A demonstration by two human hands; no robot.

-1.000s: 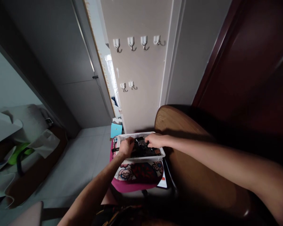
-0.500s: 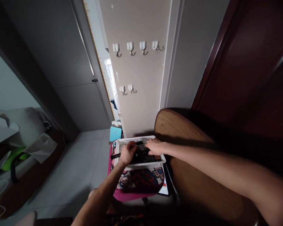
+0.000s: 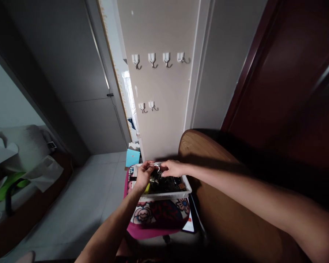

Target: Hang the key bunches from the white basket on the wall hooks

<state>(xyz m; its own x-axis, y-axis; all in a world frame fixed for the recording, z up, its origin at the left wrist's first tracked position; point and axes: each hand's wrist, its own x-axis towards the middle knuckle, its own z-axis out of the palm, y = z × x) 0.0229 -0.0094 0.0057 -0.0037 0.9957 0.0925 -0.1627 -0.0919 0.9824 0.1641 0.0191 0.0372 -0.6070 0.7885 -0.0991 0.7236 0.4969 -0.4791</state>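
Above a white plastic basket [image 3: 164, 197], my left hand [image 3: 144, 177] is closed, its fingertips pinching a shiny silvery ring [image 3: 157, 167]. My right hand [image 3: 173, 168] is beside it with curled fingers close to the ring's right side; what they grip, if anything, is too small to make out. A black strap [image 3: 133, 178] sticks out to the left of my left hand, over the basket rim. Dark tangled items [image 3: 168, 185] fill the basket. Small pale pieces lie below the ring, and a yellow item [image 3: 147, 188] shows next to my left wrist.
The basket sits on a pink flower-patterned seat [image 3: 164, 215]. To the right stands a curved wooden panel [image 3: 222, 190]. Several white hooks [image 3: 152, 59] are fixed to the wall ahead. A light-blue box [image 3: 132, 157] stands on the floor behind the seat.
Both hands have risen slightly towards the basket's far side. A silvery ring now shows between them, and the yellow item has come into sight. Less of the black strap shows.
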